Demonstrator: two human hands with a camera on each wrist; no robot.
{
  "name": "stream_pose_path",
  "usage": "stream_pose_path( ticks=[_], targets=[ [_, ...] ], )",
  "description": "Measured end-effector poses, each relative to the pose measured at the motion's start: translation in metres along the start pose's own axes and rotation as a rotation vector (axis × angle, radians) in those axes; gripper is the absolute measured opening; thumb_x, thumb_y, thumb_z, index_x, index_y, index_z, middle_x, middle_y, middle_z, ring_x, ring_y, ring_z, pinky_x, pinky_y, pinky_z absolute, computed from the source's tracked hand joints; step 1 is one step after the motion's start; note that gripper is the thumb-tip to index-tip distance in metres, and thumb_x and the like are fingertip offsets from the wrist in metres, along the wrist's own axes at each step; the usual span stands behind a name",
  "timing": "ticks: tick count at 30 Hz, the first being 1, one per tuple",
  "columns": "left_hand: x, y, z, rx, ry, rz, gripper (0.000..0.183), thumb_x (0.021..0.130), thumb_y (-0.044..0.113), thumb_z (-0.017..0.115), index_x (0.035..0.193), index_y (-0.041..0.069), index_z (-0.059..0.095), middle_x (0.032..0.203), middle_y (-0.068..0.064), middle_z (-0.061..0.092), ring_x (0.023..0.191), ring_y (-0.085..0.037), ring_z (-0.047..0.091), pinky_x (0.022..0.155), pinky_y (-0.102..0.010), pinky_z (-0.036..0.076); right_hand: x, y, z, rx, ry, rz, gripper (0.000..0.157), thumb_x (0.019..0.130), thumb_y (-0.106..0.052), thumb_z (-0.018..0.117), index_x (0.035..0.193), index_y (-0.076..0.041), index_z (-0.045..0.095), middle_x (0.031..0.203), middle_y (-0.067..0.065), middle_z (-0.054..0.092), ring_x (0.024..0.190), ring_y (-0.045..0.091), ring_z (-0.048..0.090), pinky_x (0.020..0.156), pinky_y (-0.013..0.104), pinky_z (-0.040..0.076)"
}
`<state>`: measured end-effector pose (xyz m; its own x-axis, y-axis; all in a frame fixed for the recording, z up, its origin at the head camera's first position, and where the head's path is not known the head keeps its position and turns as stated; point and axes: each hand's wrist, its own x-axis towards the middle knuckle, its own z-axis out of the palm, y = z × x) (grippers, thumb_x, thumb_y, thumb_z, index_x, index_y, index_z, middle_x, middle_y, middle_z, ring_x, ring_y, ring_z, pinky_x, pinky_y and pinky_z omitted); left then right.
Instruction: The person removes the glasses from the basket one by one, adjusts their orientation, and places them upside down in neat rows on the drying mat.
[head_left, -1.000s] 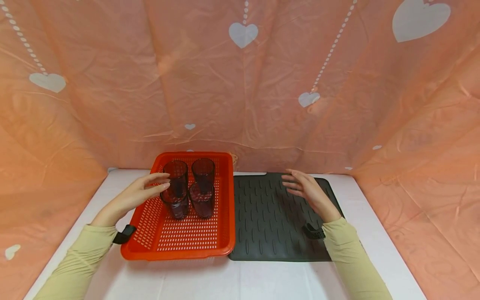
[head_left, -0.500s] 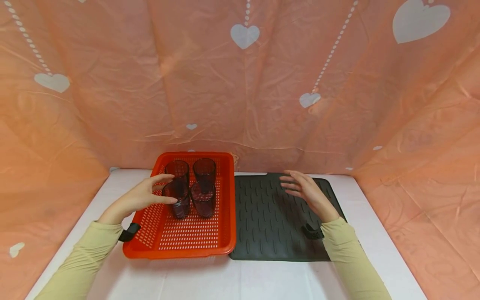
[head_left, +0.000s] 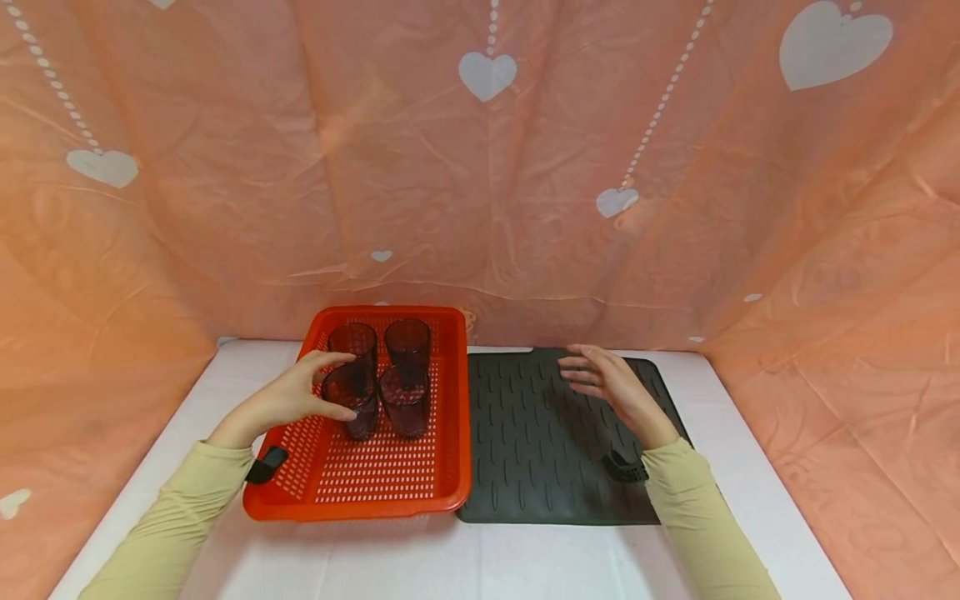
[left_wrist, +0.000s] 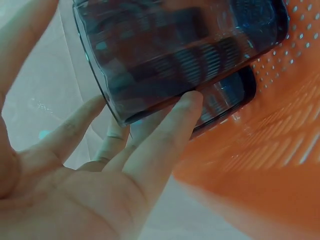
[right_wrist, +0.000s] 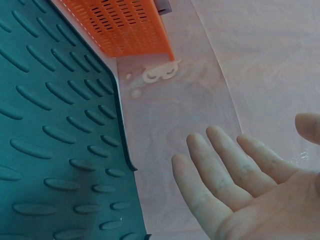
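Note:
Several dark, see-through drinking glasses stand upright in an orange-red plastic basket (head_left: 375, 483), on the left in the head view. My left hand (head_left: 288, 400) reaches over the basket's left side, thumb and fingers spread around the front-left glass (head_left: 358, 412). In the left wrist view, one fingertip lies right at the side of this glass (left_wrist: 165, 55), while the thumb stands apart from its rim. My right hand (head_left: 607, 383) hovers over the dark ribbed mat (head_left: 517, 442) with its fingers extended and nothing in them. The right wrist view shows its bare palm (right_wrist: 270, 210).
The basket's right side meets the mat's left edge. Close beside the front-left glass stands a front-right glass (head_left: 405, 408); a back-left glass (head_left: 352, 337) and back-right glass (head_left: 407, 337) are behind them. A pink curtain (head_left: 525, 208) rises behind the white table (head_left: 540, 558).
My left hand has moved right and slightly toward me, and its thumb and fingers have spread around the front-left glass. My right hand has barely moved.

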<state>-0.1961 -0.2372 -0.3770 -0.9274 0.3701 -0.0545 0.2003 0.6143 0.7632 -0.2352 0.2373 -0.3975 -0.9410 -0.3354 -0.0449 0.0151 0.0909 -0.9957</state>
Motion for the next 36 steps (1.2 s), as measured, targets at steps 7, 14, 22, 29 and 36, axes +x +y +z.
stream_pose_path(
  ticks=[7, 14, 22, 29, 36],
  targets=[
    [0.002, -0.001, -0.001, 0.005, -0.001, 0.031, 0.085, 0.073, 0.019, 0.085, 0.142, 0.001, 0.039, 0.137, -0.028, 0.030, 0.119, -0.056, 0.035, 0.083, -0.056, 0.048, 0.000, 0.001, -0.001, 0.006, -0.003, 0.005, 0.058, 0.104, -0.039, 0.036, 0.143, 0.004, 0.032, 0.137, 0.029, 0.043, 0.124, 0.041, 0.045, 0.101, 0.049, 0.041],
    [0.001, 0.000, -0.002, 0.051, -0.005, 0.037, 0.082, 0.072, 0.019, 0.085, 0.140, -0.001, 0.043, 0.138, -0.030, 0.032, 0.116, -0.052, 0.040, 0.084, -0.055, 0.047, -0.001, 0.003, -0.001, 0.012, 0.003, 0.008, 0.061, 0.104, -0.040, 0.036, 0.144, 0.006, 0.030, 0.137, 0.029, 0.044, 0.124, 0.041, 0.046, 0.100, 0.048, 0.042],
    [0.001, -0.010, -0.010, -0.024, -0.053, 0.026, 0.086, 0.072, 0.018, 0.085, 0.142, -0.001, 0.041, 0.143, -0.028, 0.038, 0.125, -0.050, 0.038, 0.091, -0.055, 0.045, -0.002, 0.004, -0.002, 0.022, 0.017, 0.010, 0.057, 0.105, -0.039, 0.035, 0.143, 0.004, 0.033, 0.137, 0.030, 0.044, 0.124, 0.041, 0.046, 0.100, 0.048, 0.042],
    [0.002, -0.017, -0.014, -0.222, -0.123, -0.010, 0.086, 0.076, 0.015, 0.081, 0.146, -0.002, 0.034, 0.150, -0.025, 0.028, 0.137, -0.046, 0.020, 0.105, -0.060, 0.027, -0.002, 0.004, -0.002, 0.008, 0.023, 0.014, 0.057, 0.104, -0.039, 0.035, 0.143, 0.003, 0.034, 0.136, 0.028, 0.046, 0.123, 0.040, 0.047, 0.098, 0.044, 0.045],
    [0.004, -0.021, -0.016, -0.266, -0.154, -0.065, 0.088, 0.076, 0.014, 0.082, 0.147, 0.003, 0.032, 0.153, -0.023, 0.020, 0.139, -0.046, 0.013, 0.108, -0.059, 0.020, -0.004, 0.004, -0.002, 0.004, 0.020, 0.024, 0.056, 0.104, -0.040, 0.036, 0.143, 0.000, 0.035, 0.137, 0.026, 0.046, 0.123, 0.038, 0.048, 0.101, 0.046, 0.042]
  ],
)
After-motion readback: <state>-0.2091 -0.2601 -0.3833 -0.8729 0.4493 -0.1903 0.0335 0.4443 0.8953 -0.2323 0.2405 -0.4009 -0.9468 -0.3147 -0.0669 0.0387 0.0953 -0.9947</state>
